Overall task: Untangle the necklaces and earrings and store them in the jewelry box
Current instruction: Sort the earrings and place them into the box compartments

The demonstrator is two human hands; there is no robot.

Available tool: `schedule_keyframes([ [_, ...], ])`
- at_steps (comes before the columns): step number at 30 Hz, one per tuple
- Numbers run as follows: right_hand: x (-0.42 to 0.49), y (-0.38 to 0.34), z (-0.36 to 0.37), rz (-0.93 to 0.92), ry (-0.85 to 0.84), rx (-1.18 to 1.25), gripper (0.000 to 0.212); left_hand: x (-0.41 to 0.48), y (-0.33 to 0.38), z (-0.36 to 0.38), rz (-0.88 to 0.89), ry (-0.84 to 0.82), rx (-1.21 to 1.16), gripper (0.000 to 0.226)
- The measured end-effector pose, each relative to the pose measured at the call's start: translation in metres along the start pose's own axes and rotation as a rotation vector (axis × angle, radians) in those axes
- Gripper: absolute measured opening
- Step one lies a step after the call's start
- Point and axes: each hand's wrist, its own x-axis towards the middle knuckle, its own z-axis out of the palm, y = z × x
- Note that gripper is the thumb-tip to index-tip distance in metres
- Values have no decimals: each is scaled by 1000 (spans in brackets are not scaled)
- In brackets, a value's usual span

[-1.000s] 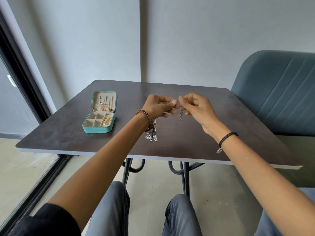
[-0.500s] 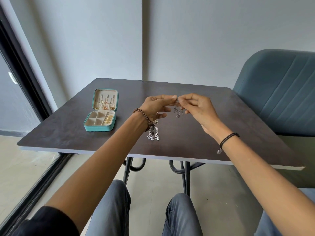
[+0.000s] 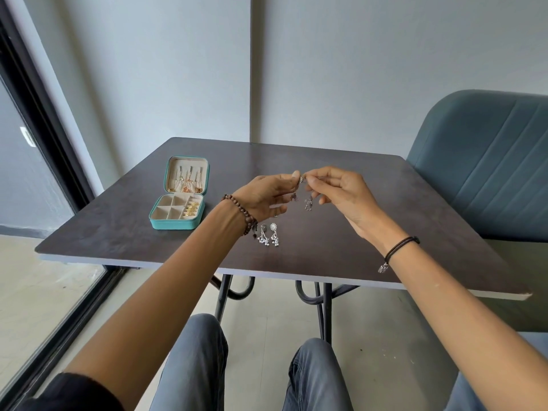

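Observation:
Above the middle of the dark table (image 3: 326,262), my left hand (image 3: 264,197) and my right hand (image 3: 341,194) meet at the fingertips and pinch a small silver earring (image 3: 307,201), whose dangling part hangs between them. A second small dark piece (image 3: 293,197) hangs by my left fingers. A pair of silver drop earrings (image 3: 269,236) lies flat on the table below my left wrist. The teal jewelry box (image 3: 178,203) stands open at the left, with gold chains hung in its lid and gold pieces in one right compartment.
A blue-grey upholstered seat (image 3: 486,167) stands at the table's right side. A dark window frame (image 3: 44,134) runs along the left. The wall is close behind the table's far edge. My knees sit under the near edge.
Both hands have risen slightly with the silver earring and stay joined at the fingertips. The pair of drop earrings on the table now shows clear of my left wrist.

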Motion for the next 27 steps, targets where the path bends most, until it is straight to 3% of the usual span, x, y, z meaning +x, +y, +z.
schedule_keyframes([
  [13, -9, -6, 10, 68, -102, 207, 17, -8, 1, -5, -32, -45, -159, 7],
  [19, -8, -7, 12, 5, -48, 155, 12, -9, -5, -3, 114, 47, -7, 14],
  [27, -6, -6, 13, 126, -41, 246, 13, -14, -7, -9, 357, 116, 264, 16],
])
